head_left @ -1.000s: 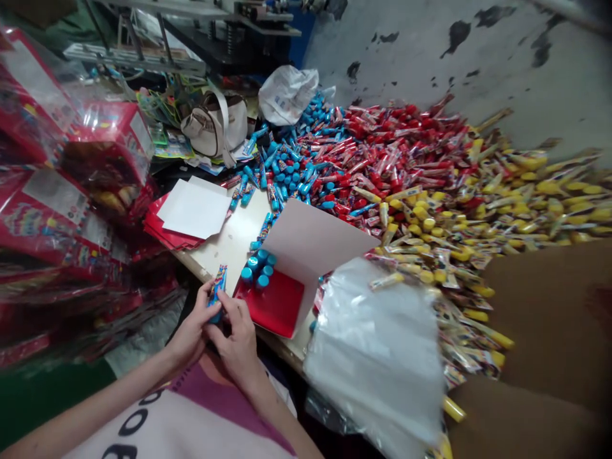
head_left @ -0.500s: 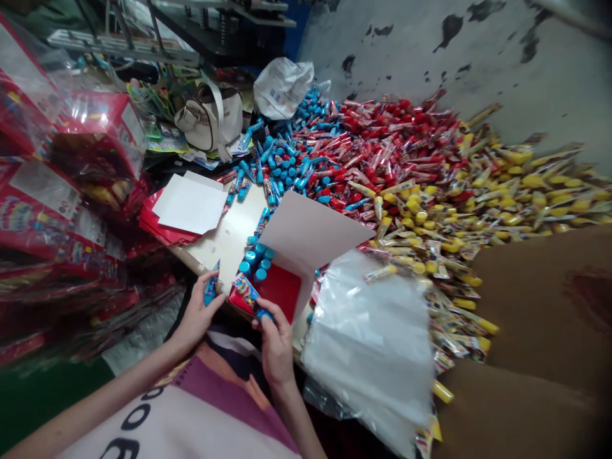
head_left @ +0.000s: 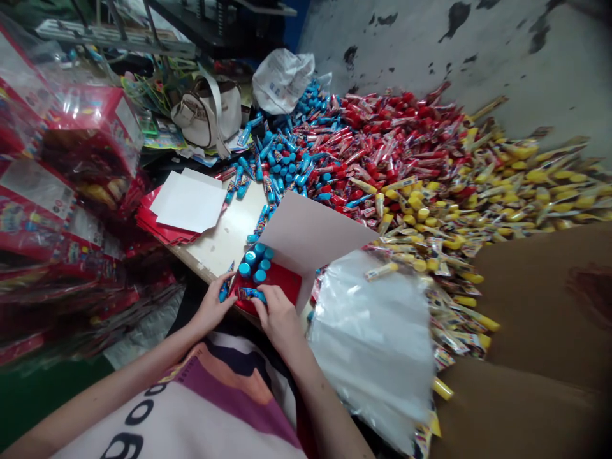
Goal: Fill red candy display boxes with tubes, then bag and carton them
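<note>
Lower centre: the right hand [head_left: 280, 315], its grip pinching a blue tube [head_left: 251, 294], has lowered over the red box [head_left: 283, 279] — nearer the standing tubes [head_left: 264, 264]; the left hand [head_left: 213, 309] pinches a second tube [head_left: 224, 291].

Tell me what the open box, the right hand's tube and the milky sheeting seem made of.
Open box: probably card, mostly matte; its pale flap looks thin, flat and stiff.
Tube in the right hand: likely plastic, printed, going by its smooth blue end, though its small size leaves this open.
Milky sheeting: apparently thin plastic film, glossy, with bright highlights.
</note>
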Motion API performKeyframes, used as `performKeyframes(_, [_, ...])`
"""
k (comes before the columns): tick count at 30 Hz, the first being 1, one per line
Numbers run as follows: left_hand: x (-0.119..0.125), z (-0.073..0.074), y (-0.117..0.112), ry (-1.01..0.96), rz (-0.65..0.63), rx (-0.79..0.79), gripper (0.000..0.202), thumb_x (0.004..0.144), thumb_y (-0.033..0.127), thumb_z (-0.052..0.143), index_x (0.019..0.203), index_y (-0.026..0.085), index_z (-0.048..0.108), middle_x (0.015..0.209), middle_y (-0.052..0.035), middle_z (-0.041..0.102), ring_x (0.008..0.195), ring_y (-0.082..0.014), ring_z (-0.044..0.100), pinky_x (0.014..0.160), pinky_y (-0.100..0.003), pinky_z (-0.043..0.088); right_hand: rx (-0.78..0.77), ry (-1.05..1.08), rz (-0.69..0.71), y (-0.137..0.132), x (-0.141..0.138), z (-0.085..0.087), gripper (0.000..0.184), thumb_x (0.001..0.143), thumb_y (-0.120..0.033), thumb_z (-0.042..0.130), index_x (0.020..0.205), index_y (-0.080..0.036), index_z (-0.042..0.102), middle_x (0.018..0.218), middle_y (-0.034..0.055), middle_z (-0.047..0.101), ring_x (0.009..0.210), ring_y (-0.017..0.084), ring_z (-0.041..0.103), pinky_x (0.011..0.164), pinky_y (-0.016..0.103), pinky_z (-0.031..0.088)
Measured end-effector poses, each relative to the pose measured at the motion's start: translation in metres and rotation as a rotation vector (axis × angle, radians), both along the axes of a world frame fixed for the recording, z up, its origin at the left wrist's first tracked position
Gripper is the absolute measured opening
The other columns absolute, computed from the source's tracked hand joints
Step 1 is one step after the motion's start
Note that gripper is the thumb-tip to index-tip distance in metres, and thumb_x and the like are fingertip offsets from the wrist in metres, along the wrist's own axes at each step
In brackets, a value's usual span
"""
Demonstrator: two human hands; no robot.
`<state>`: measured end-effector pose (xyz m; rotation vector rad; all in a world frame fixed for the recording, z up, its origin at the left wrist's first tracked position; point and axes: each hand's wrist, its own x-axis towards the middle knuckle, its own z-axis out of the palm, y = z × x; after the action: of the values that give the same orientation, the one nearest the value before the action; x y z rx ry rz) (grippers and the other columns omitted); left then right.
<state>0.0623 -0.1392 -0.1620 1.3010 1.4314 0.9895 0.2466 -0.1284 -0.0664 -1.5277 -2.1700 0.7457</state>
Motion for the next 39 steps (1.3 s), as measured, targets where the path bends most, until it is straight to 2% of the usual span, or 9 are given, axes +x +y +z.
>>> performKeyframes(7, [0.003,-0.008,-0.003,-0.042,0.034,-0.016,0.051,0.081,0.029,0.06,0.13,0.021,0.049,0.133,-0.0113,0.051,0.124,-0.0262,0.047,0.109,-0.045,0.03,-0.118,-0.462,0.212,0.022,-0.025,0.036,0.015,0.096,-0.02,0.045,0.105,-0.016,0.057,0.098,0.0083,0.061,0.082,0.02,0.066,0.068,0.028,0.052])
performKeyframes(14, [0.005,-0.002,-0.002,-0.076,0.075,-0.056,0.052,0.077,0.031,0.063,0.127,0.021,0.051,0.13,-0.0102,0.053,0.122,-0.0256,0.047,0.108,-0.042,0.032,-0.181,-0.557,0.29,0.027,-0.044,0.027,0.021,0.095,-0.014,0.041,0.108,-0.014,0.058,0.101,0.0118,0.062,0.09,0.021,0.066,0.071,0.027,0.054])
performKeyframes(18, [-0.001,0.021,0.003,-0.204,0.114,-0.154,0.056,0.075,0.033,0.064,0.128,0.021,0.05,0.119,-0.0082,0.058,0.093,-0.0193,0.057,0.081,-0.031,0.048,-0.183,-0.31,0.216,0.022,-0.032,0.022,0.038,0.093,-0.027,0.054,0.13,-0.019,0.049,0.108,0.0108,0.063,0.092,0.022,0.066,0.075,0.031,0.055])
performKeyframes(21, [-0.011,0.052,0.004,-0.41,0.121,-0.301,0.057,0.077,0.031,0.06,0.132,0.023,0.047,0.097,-0.0035,0.06,0.068,-0.0127,0.053,0.058,-0.023,0.044,-0.045,-0.011,0.027,0.01,-0.02,0.024,0.042,0.092,-0.028,0.056,0.132,-0.02,0.049,0.113,0.0101,0.063,0.097,0.021,0.065,0.085,0.033,0.053])
performKeyframes(24, [-0.018,0.087,0.001,-0.659,0.037,-0.413,0.056,0.079,0.03,0.056,0.133,0.022,0.044,0.084,-0.0028,0.06,0.06,-0.0117,0.051,0.056,-0.024,0.042,0.088,0.213,-0.084,-0.006,-0.015,0.032,0.027,0.094,-0.025,0.05,0.12,-0.02,0.059,0.104,0.0084,0.066,0.094,0.018,0.065,0.086,0.03,0.052])
performKeyframes(27, [-0.019,0.112,-0.006,-0.726,-0.067,-0.417,0.059,0.08,0.029,0.057,0.137,0.023,0.041,0.086,-0.0045,0.062,0.059,-0.0112,0.052,0.057,-0.026,0.043,0.077,0.346,-0.12,-0.021,-0.016,0.04,0.022,0.094,-0.023,0.05,0.112,-0.021,0.062,0.094,0.0061,0.067,0.084,0.015,0.065,0.078,0.026,0.053])
performKeyframes(32, [-0.004,0.124,-0.019,-0.6,-0.265,-0.309,0.078,0.086,0.028,0.059,0.151,0.032,0.017,0.102,-0.007,0.063,0.069,-0.0138,0.059,0.067,-0.029,0.05,-0.235,0.57,-0.272,-0.043,-0.014,0.038,0.023,0.09,-0.031,0.056,0.109,-0.02,0.062,0.097,0.0057,0.069,0.084,0.016,0.066,0.074,0.025,0.054])
performKeyframes(35, [0.011,0.126,-0.022,-0.411,-0.396,-0.235,0.075,0.086,0.027,0.061,0.15,0.031,0.024,0.111,-0.0082,0.064,0.086,-0.018,0.064,0.08,-0.032,0.052,-0.459,0.784,-0.299,-0.054,-0.013,0.026,0.026,0.091,-0.037,0.055,0.109,-0.019,0.062,0.1,0.006,0.069,0.087,0.017,0.067,0.078,0.028,0.054])
performKeyframes(39, [0.022,0.123,-0.018,-0.103,-0.511,-0.083,0.067,0.088,0.025,0.056,0.149,0.027,0.029,0.089,-0.002,0.069,0.073,-0.0159,0.065,0.07,-0.026,0.053,-0.478,1.028,-0.492,-0.066,-0.001,0.007,0.034,0.093,-0.043,0.05,0.117,-0.021,0.057,0.103,0.0072,0.069,0.087,0.019,0.068,0.077,0.031,0.055])
